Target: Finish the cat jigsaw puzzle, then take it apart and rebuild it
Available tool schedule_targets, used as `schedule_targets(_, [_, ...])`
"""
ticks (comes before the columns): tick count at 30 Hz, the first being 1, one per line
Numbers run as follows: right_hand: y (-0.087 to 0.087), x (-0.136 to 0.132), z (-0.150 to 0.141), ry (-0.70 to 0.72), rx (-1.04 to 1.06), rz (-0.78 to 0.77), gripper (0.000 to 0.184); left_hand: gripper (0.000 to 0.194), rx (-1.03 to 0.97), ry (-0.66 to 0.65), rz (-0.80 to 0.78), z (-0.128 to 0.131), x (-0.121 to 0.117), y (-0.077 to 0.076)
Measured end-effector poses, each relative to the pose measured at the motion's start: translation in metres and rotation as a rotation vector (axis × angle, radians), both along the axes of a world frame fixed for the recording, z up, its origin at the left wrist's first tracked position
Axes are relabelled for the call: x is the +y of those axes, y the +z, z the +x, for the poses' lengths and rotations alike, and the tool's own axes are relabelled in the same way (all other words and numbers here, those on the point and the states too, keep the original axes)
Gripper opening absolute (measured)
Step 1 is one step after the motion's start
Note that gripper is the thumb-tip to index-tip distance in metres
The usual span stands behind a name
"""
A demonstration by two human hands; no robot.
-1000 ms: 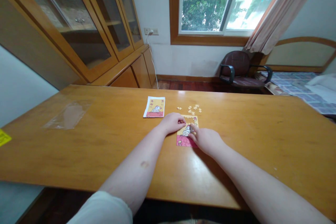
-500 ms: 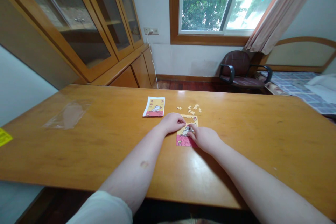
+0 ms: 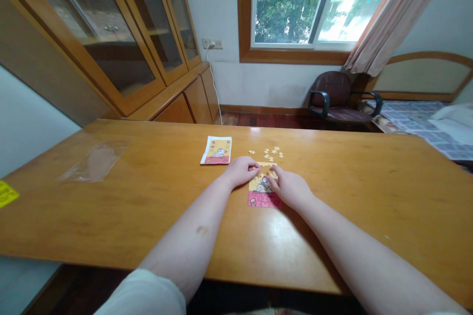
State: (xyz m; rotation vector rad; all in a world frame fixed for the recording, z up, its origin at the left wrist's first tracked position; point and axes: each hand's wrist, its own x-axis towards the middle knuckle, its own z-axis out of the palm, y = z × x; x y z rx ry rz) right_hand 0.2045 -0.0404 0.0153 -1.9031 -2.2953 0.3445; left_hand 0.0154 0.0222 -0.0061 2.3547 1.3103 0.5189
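I see passage across the glossy brown wooden desk at right; small knobbed yellowish jigsaw pieces block the far middle, a rectangular yellow-and-pink sheet farther left.

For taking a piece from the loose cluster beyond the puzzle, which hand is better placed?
Probably the right hand: it reaches close to the cluster. The left hand, over the left edge of the puzzle, looks farther.

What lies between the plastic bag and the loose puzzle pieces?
The printed picture lies between the plastic bag and the loose pieces, in the head view.
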Motion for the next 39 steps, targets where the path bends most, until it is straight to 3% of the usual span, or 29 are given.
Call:
schedule_targets(6, [-0.029,0.032,0.025,-0.2,0.435,0.064,0.024,0.024,-0.074,0.301,0.072,-0.009,0.008,-0.003])
schedule_targets(9, [-0.038,0.039,0.027,-0.288,0.572,0.165,0.029,0.023,-0.031,0.404,0.115,-0.013,0.011,-0.005])
schedule_targets(11, [-0.034,0.042,0.022,-0.258,0.556,0.22,0.032,0.022,-0.005,0.435,0.141,-0.015,0.012,-0.006])
schedule_targets(13, [-0.025,0.049,0.013,-0.129,0.43,0.221,0.028,0.022,0.015,0.45,0.144,-0.015,0.013,-0.007])
schedule_targets(18, [-0.005,0.083,-0.016,-0.001,0.115,0.126,0.028,0.022,0.025,0.456,0.106,-0.015,0.013,-0.007])
schedule_targets(25, [-0.012,0.109,-0.05,0.083,-0.051,0.089,0.031,0.023,0.025,0.441,0.126,-0.015,0.017,-0.01])
schedule_targets(35, [-0.02,0.12,-0.05,0.003,-0.019,0.002,0.021,0.023,0.007,0.429,0.111,-0.013,0.015,-0.007])
schedule_targets(39, [-0.015,0.112,-0.039,-0.076,0.166,-0.02,0.014,0.022,-0.001,0.424,0.103,-0.013,0.014,-0.007])
